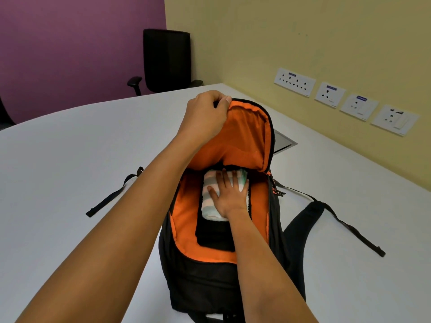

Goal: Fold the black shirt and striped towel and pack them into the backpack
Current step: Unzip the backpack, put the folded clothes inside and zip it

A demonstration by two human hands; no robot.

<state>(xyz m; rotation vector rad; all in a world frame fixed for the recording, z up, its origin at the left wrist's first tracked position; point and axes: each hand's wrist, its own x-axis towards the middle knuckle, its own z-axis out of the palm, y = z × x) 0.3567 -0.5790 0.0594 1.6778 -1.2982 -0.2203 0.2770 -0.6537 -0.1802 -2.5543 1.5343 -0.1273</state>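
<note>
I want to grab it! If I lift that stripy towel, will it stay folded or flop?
It would probably flop open: the striped towel is soft cloth with rounded folds. It likely feels light and squashy, since the right hand presses flat on it.

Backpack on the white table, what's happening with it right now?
A person is packing the backpack, which lies on the white table. Their left grip pinches the rim of the flap and holds it up, showing the orange lining. Their right grip presses flat on the folded striped towel, which sits on top of the folded black shirt inside the main compartment. Both items are in; the bag is not yet zipped.
</note>
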